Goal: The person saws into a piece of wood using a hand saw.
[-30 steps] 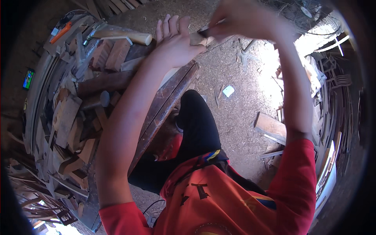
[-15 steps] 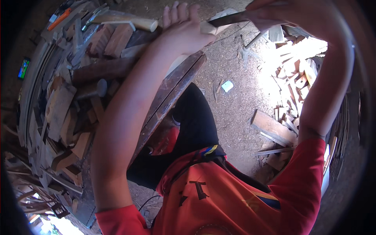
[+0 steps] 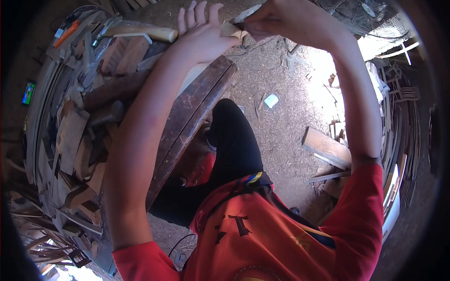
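Observation:
My left hand (image 3: pixel 202 37) lies at the far end of the wooden bench (image 3: pixel 192 110), fingers stretched and spread apart, palm down over a pale piece of wood (image 3: pixel 228 31). That wood sticks out past the thumb, and much of it is hidden under the palm. Closed fingers of my right hand (image 3: pixel 276 23) grip a dark, flat bar-shaped tool (image 3: pixel 238 25). Its tip meets or overlaps the end of the pale wood; whether they touch I cannot tell. Most of the tool is covered by the hand, so its exact kind does not show.
A hammer (image 3: pixel 157 33) with a wooden handle lies left of my left hand. Wood offcuts (image 3: pixel 72 136) crowd the bench, with an orange-handled tool (image 3: pixel 66 33) at the far left. A wire-caged fan (image 3: pixel 379 21) stands far right. One wood block (image 3: pixel 326 145) lies on the sawdust-covered floor.
My right hand has moved left, close to my left hand, and far less of the dark tool shows between them. The view has shifted slightly, bringing the fan into sight.

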`<state>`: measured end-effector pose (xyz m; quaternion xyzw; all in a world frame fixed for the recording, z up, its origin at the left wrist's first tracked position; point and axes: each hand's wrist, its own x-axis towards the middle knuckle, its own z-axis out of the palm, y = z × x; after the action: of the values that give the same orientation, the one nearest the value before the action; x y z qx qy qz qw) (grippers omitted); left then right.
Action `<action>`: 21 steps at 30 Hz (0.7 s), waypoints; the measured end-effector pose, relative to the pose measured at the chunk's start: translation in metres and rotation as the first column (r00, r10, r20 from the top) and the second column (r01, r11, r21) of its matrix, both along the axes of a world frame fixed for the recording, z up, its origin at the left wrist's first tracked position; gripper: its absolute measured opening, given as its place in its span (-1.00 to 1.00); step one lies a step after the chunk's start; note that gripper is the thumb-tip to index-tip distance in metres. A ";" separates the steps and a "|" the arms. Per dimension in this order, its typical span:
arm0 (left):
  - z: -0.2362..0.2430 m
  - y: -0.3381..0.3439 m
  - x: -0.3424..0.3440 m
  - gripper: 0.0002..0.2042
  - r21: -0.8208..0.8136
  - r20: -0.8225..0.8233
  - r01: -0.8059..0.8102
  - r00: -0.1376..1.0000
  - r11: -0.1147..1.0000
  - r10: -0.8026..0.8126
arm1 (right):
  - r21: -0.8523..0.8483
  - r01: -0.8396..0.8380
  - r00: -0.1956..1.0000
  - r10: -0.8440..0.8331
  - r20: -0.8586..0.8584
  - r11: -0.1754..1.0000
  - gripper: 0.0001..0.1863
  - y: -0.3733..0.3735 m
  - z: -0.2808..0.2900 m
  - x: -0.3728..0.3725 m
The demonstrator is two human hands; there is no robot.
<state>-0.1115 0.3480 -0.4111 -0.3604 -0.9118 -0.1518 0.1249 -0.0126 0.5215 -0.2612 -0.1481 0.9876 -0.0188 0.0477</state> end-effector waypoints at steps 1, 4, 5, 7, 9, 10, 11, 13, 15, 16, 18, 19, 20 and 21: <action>0.000 -0.002 -0.004 -0.03 0.022 0.014 -0.018 1.000 1.000 0.018 | -0.084 0.040 0.998 -0.035 0.056 0.996 -0.73 0.002 0.008 0.006; 0.006 0.018 -0.009 -0.06 -0.033 -0.020 -0.010 1.000 0.999 0.009 | -0.056 0.089 0.994 -0.086 0.062 0.994 -0.80 0.017 0.069 0.053; 0.012 0.023 -0.008 -0.07 -0.008 -0.039 0.033 0.999 0.999 -0.033 | -0.482 0.064 0.997 -0.035 0.070 0.874 -0.71 0.037 0.047 0.051; 0.010 0.008 -0.001 -0.07 -0.015 -0.018 0.011 1.000 1.000 -0.011 | -0.299 -0.022 0.997 0.000 -0.074 0.954 -0.66 0.036 -0.008 0.029; 0.013 0.008 0.002 -0.07 0.004 0.013 0.008 1.000 1.000 -0.008 | -0.024 -0.079 0.982 0.073 -0.174 0.997 -0.66 0.016 -0.038 0.010; 0.018 0.008 0.004 -0.08 -0.017 0.048 0.009 0.999 1.000 -0.008 | -0.025 -0.080 0.983 0.074 -0.169 0.996 -0.66 0.019 -0.031 0.018; 0.020 0.008 0.004 -0.08 -0.038 0.082 0.008 0.997 0.999 -0.005 | -0.148 -0.050 0.990 0.030 -0.136 0.988 -0.66 0.029 -0.016 0.034; 0.015 0.017 -0.002 -0.11 -0.024 0.054 0.022 0.998 0.999 -0.021 | -0.407 0.012 0.993 -0.060 -0.104 0.913 -0.68 0.050 0.005 0.067; 0.008 0.024 -0.006 -0.13 -0.008 0.028 0.053 0.998 0.999 -0.053 | -0.392 0.060 0.986 -0.116 -0.121 0.918 -0.67 0.052 -0.004 0.069; 0.010 0.016 -0.006 -0.17 -0.011 0.040 0.046 0.998 0.999 -0.046 | -0.315 0.023 0.973 -0.093 -0.210 0.949 -0.67 0.037 -0.031 0.049; 0.020 0.011 0.002 -0.21 -0.002 0.062 0.057 0.996 0.998 -0.057 | -0.153 -0.111 0.917 0.042 -0.398 0.982 -0.65 0.028 -0.066 0.024; 0.031 0.010 0.006 -0.25 -0.029 0.128 0.047 0.991 0.998 -0.043 | -0.152 -0.113 0.917 0.044 -0.397 0.982 -0.65 0.034 -0.058 0.030; 0.037 0.008 0.009 -0.28 -0.058 0.196 0.039 0.980 0.998 -0.027 | -0.350 -0.060 0.966 -0.034 -0.257 0.935 -0.64 0.040 -0.039 0.046; 0.036 0.010 0.009 -0.28 -0.058 0.200 0.035 0.980 0.998 -0.023 | -0.525 0.019 0.992 -0.082 -0.098 0.851 -0.63 0.049 -0.021 0.063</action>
<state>-0.1029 0.3579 -0.3756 -0.3604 -0.9186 -0.1610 0.0199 0.0500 0.5700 -0.2820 -0.1302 0.9499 -0.2792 -0.0527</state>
